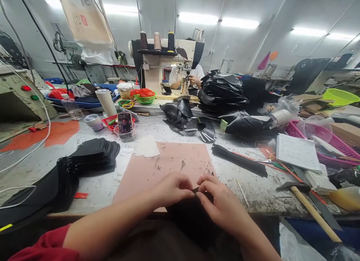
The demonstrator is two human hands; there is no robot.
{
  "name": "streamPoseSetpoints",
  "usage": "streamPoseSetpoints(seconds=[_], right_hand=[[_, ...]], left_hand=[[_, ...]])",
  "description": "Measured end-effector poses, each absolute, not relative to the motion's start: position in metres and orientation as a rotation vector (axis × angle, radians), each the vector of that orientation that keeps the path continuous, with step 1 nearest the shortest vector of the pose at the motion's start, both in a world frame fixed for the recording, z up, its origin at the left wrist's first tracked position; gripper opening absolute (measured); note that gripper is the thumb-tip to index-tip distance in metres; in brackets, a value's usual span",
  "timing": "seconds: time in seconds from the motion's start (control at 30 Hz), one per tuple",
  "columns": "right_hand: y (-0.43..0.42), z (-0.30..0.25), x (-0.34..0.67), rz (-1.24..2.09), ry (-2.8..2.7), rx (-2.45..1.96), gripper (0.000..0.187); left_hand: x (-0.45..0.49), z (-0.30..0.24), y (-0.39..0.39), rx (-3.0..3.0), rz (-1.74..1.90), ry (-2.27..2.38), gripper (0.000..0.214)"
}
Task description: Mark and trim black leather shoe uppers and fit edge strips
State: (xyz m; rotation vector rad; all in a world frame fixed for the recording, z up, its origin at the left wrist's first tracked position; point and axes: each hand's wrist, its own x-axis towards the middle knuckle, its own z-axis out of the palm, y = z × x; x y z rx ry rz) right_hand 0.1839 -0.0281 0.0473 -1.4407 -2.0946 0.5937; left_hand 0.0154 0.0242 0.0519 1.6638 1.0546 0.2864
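Both hands meet at the front edge of the bench, over a pink mat [168,159]. My left hand [177,188] pinches the top edge of a black sheet piece [185,216], which looks like leather or fabric. On the same edge, a little to the right, the fingers of my right hand [215,197] are closed around it. The piece hangs down toward my lap, where its lower part blends into dark clothing. Left of the mat lies a stack of black cut pieces [92,152]. A bundle of black strips [239,159] rests to the right.
A hammer [312,208] lies at the right edge beside a notebook [296,152]. A phone [125,124] leans in a clear tub. Glossy black pieces [225,90] are heaped at the back. Behind them a person [197,75] sits at a sewing machine [165,66].
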Motion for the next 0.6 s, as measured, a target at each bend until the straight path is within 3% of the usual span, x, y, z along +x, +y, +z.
streamPoseSetpoints(seconds=[0.27,0.6], right_hand=[[-0.033,0.049,0.184,0.274,-1.999,-1.52,0.007],[-0.026,0.052,0.181,0.372,-1.984,-1.407,0.004]], left_hand=[[0.012,0.049,0.03,1.704,0.297,1.089,0.022],[0.012,0.05,0.041,1.715,0.277,0.912,0.022]])
